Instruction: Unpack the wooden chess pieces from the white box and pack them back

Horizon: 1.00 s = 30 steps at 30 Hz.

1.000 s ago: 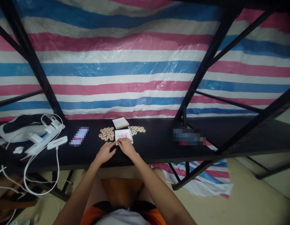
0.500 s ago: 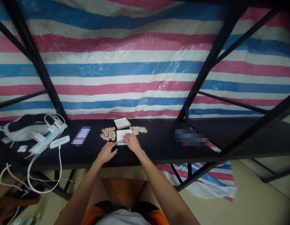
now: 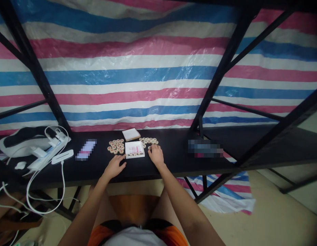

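A white open box (image 3: 134, 154) lies on the black tabletop, with a row of round pieces along its front side and pink print on its floor. My left hand (image 3: 114, 167) rests at the box's front left corner, fingers apart, fingertips by its edge. To the left of the box are loose round Chinese chess pieces with red marks (image 3: 116, 146). More pale pieces with dark marks (image 3: 149, 140) lie to the right. My right hand (image 3: 156, 156) is over the near end of that right group, fingers reaching down beside a piece; its fingertips are partly hidden.
The white box lid (image 3: 131, 134) lies behind the box. To the left are a blurred phone (image 3: 86, 149), a white charger (image 3: 62, 156), and a power strip with cables (image 3: 49, 150). A blurred object (image 3: 206, 148) is at right. Black frame bars (image 3: 212, 85) rise beside a striped sheet.
My right hand has moved from inside the box rightward to the pieces on the right. The box's inside is now uncovered. My left hand stays by the box corner; the view has shifted slightly.
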Each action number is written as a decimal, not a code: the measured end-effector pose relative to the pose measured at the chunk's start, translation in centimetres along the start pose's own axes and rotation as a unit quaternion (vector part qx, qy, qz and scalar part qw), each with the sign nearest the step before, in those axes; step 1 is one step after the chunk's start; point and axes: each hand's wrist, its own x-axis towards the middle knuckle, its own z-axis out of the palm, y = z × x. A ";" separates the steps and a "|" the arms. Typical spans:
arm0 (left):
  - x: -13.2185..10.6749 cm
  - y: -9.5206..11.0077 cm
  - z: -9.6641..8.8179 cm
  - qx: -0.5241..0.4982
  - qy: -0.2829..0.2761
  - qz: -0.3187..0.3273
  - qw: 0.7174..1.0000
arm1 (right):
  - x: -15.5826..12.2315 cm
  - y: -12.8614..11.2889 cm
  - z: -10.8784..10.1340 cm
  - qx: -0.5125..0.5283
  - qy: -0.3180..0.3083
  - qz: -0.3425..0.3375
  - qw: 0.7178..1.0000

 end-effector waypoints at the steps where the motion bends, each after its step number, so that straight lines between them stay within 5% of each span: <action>1: 0.0 0.0 0.0 -0.001 0.001 0.000 1.000 | -0.1 -0.1 -0.2 0.010 -0.003 0.001 1.000; 7: 0.1 -0.1 0.0 -0.009 -0.002 -0.003 1.000 | -1.5 -2.2 -0.9 0.124 0.074 -0.060 0.988; 11: 0.1 0.0 -0.1 -0.006 -0.001 -0.003 1.000 | -2.1 -4.3 -0.5 0.149 0.028 -0.134 0.979; 15: 0.1 0.2 -0.2 0.000 -0.005 0.001 1.000 | -2.0 -4.7 0.0 0.130 -0.011 -0.136 0.982; 30: 0.1 0.2 -0.2 -0.002 -0.003 0.004 1.000 | -2.6 -4.8 -0.3 0.061 0.002 -0.132 0.989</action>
